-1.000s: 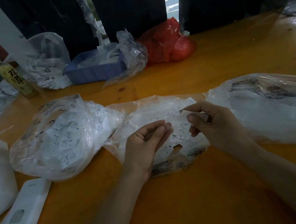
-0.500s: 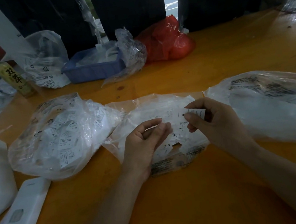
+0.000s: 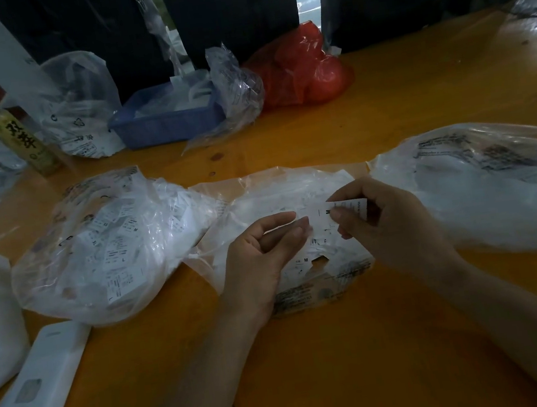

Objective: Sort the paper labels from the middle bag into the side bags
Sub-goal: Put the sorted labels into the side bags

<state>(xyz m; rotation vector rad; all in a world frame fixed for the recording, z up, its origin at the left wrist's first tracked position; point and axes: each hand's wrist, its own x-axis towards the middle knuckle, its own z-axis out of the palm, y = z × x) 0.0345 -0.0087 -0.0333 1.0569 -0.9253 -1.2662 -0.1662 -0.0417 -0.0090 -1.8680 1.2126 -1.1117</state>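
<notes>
clear plastic, three bags in a row on the orange counter [image 3: 364,344]: the middle bag [image 3: 280,198] lies directly before you with its mouth open toward you, the left bag [image 3: 102,245] just beside it and the right bag [image 3: 483,188] just beside it on the other flank. your right hand [image 3: 389,221] pinches one paper label [image 3: 346,209] between thumb and fingertips, lifted clear above the middle bag with the printed face turned up to you; an "m" reads on it, so i judge you hold it so to read the size before choosing a side. your left hand [image 3: 263,251] rests over the near part of the middle bag, fingers loosely curled and apart, holding nothing that i can see; it appears placed to steady the bag and take the next label. more labels show inside the middle bag, so the sort is far from done. labels with printed faces fill the left bag; the right bag's contents are too hazy to read.

room for moving: the right bag sits close to your right hand, with bare counter nearer you. a white device [image 3: 33,401] lies at the near left edge, a bottle [image 3: 24,136], a blue tray [image 3: 164,121] and a red bag [image 3: 300,69] stand well apart at the far side, out of either path.
</notes>
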